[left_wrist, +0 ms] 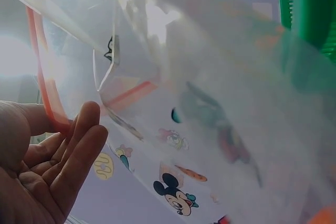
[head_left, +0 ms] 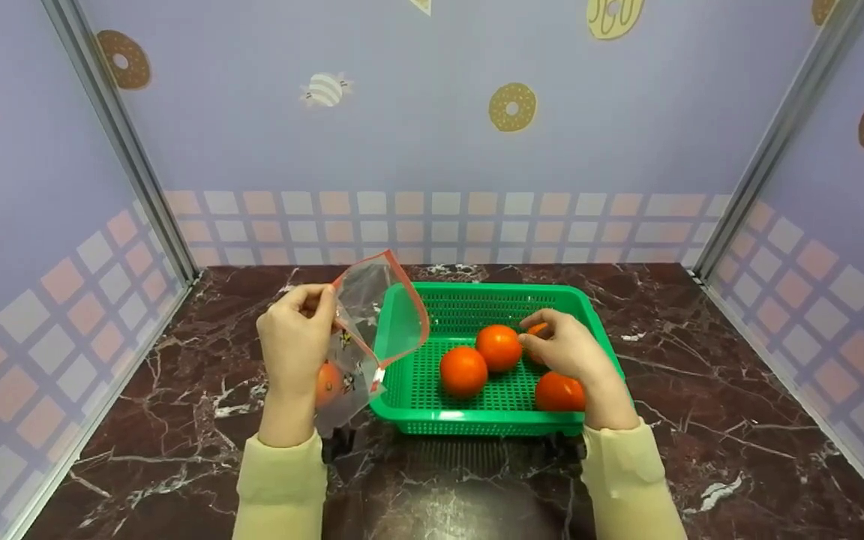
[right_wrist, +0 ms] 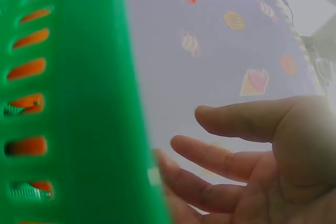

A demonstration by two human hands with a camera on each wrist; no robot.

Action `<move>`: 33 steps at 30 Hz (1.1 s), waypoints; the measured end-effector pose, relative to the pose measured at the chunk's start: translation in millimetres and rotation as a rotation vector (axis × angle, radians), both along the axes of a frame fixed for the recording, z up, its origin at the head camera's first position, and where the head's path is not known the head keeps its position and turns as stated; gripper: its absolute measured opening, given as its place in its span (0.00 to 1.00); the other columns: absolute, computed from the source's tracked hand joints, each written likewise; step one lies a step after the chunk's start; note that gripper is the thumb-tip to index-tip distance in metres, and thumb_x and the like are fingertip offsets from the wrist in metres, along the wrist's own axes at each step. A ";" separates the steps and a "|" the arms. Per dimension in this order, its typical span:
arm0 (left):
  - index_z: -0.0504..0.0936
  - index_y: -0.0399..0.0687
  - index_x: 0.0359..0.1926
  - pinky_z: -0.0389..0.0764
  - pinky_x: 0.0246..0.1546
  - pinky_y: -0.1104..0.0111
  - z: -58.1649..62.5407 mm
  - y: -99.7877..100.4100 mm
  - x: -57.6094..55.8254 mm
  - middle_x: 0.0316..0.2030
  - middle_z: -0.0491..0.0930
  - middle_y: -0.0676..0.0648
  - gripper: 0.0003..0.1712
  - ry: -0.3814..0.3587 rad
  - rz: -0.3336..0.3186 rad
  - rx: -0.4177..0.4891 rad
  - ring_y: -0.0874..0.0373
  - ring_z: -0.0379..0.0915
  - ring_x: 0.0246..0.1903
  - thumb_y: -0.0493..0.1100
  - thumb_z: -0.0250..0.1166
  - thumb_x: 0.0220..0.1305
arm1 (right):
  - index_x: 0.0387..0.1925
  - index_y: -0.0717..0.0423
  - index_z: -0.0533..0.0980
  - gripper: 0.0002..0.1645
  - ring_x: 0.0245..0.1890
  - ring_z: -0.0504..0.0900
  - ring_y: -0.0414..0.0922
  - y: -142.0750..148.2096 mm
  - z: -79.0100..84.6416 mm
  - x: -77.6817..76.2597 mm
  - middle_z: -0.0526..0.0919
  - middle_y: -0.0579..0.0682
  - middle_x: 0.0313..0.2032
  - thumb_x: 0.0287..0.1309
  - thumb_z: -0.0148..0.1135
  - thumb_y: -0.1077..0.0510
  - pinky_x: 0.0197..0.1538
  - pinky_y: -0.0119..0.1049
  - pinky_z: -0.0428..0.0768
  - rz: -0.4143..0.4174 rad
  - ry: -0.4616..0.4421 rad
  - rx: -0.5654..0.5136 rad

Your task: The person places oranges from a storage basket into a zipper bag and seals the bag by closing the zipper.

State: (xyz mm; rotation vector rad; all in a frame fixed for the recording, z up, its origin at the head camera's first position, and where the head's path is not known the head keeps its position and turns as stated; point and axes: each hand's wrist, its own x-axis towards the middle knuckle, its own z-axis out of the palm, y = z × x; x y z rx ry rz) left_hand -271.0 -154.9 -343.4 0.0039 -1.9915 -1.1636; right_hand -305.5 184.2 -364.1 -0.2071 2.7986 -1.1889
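Observation:
My left hand point(head_left: 295, 337) pinches the edge of a clear zip bag point(head_left: 361, 334) with a red rim, between thumb and fingers. The bag's mouth gapes toward the right, and cartoon prints point(left_wrist: 176, 198) show on its film in the left wrist view. Low in the bag sits one orange point(head_left: 328, 384), partly behind my wrist. My right hand point(head_left: 563, 346) reaches over a green plastic basket point(head_left: 477, 416), its fingers bent loosely and apart from the thumb. Close by its fingertips are an orange point(head_left: 499, 348) and another orange point(head_left: 536, 343), mostly hidden by the hand.
Two more oranges lie in the basket: a front orange point(head_left: 463, 373) near its middle and a right orange point(head_left: 558, 392) by my right wrist. The basket stands on a dark marbled table point(head_left: 199, 420). Patterned wall panels point(head_left: 432, 150) close off the back and both sides.

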 end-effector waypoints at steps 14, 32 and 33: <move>0.91 0.38 0.38 0.71 0.19 0.82 0.0 0.7 0.8 0.22 0.87 0.42 0.08 -0.001 -0.006 -0.018 0.68 0.77 0.15 0.38 0.68 0.69 | 0.65 0.59 0.74 0.28 0.56 0.81 0.59 17.7 -5.4 -3.7 0.79 0.67 0.61 0.67 0.67 0.54 0.52 0.51 0.81 -0.017 -0.146 0.137; 0.91 0.38 0.38 0.72 0.20 0.82 0.2 1.2 1.1 0.22 0.87 0.42 0.08 -0.014 -0.010 -0.006 0.57 0.81 0.17 0.38 0.67 0.69 | 0.73 0.66 0.66 0.47 0.68 0.72 0.67 19.8 -17.0 -8.5 0.72 0.70 0.68 0.58 0.74 0.50 0.67 0.61 0.73 0.060 -0.193 0.369; 0.91 0.39 0.37 0.73 0.20 0.82 0.6 1.3 1.2 0.22 0.87 0.42 0.08 -0.012 -0.013 -0.005 0.60 0.80 0.17 0.38 0.67 0.69 | 0.73 0.66 0.66 0.48 0.67 0.72 0.66 20.1 -17.5 -8.8 0.73 0.70 0.68 0.58 0.75 0.50 0.67 0.61 0.73 0.064 -0.200 0.374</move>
